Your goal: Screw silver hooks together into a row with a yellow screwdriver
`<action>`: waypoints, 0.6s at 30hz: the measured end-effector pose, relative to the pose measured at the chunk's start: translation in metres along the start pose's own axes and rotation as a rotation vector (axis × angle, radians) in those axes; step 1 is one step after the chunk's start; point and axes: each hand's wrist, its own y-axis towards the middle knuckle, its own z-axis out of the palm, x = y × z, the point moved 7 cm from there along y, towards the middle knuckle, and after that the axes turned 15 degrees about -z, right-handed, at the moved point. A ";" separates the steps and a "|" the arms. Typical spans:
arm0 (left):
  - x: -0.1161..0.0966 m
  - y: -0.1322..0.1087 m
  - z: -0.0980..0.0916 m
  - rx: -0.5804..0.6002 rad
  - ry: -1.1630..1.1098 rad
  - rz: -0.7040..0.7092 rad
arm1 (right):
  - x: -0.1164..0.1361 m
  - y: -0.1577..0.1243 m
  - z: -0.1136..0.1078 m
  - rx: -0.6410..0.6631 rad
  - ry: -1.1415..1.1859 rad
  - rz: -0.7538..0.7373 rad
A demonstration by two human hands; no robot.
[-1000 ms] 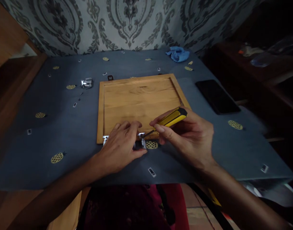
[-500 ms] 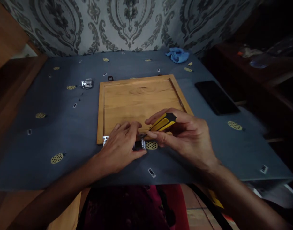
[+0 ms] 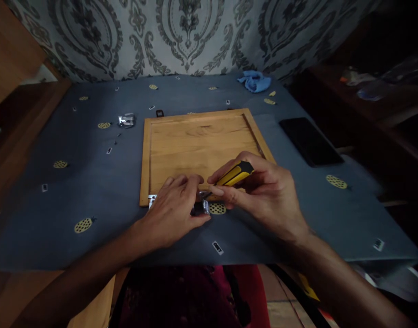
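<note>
My right hand (image 3: 263,196) grips a screwdriver (image 3: 235,174) with a yellow and black handle, slanted so its shaft points down-left at the near edge of a wooden panel (image 3: 198,150). My left hand (image 3: 176,202) is bent over that edge, with thumb and index finger closed around a shiny metal hinge (image 3: 205,207); the palm side is hidden. The screwdriver's tip meets the metal beside my left fingers, though the exact contact is too small to make out. Left of that hand, a metal plate (image 3: 152,199) shows at the panel's near-left corner.
Shiny metal hardware (image 3: 126,120) lies left of the panel, with small screws (image 3: 115,142) near it. A black phone (image 3: 310,141) rests on the right of the blue tablecloth (image 3: 103,182). A crumpled blue cloth (image 3: 254,81) sits at the back by the patterned curtain (image 3: 185,36).
The view has shifted slightly. Both hands stay at the same spot on the panel's edge, and the screwdriver handle has turned a little in my right fingers.
</note>
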 end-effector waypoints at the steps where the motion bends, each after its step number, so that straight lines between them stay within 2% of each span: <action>1: 0.000 0.000 0.000 0.001 -0.006 0.002 | 0.000 0.000 0.000 0.000 0.006 -0.005; 7: 0.000 0.000 0.000 -0.001 -0.017 -0.006 | 0.004 0.000 0.002 0.112 0.068 0.018; 14: 0.000 0.001 0.001 0.005 -0.005 -0.003 | 0.002 -0.001 0.000 0.003 -0.037 -0.019; 18: 0.000 0.000 0.000 -0.002 0.002 0.009 | 0.004 -0.003 0.001 0.051 -0.006 -0.029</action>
